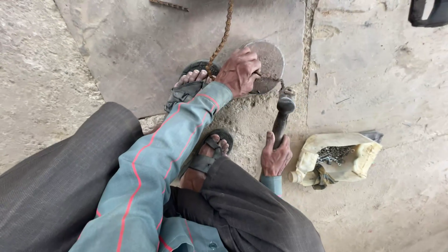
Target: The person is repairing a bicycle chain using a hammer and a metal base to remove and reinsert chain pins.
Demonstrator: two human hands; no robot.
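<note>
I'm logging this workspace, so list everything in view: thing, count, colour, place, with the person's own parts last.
round metal block: one, grey and dusty, on the ground at top centre, under the left hand
chain: one, rusty brown, running from the top edge down to the left hand
hammer: one, dark handle, head near the block, handle in the right hand
cut plastic container: one, pale yellow, on the ground at right
small metal pieces: many, silver-grey, inside the container
stone slab: one, grey, top left
dark strap: one, black, top right corner
sandals: two, dark grey, on the feet
left hand: on the block, at the chain's end
right hand: grip closed on the hammer handle
</note>
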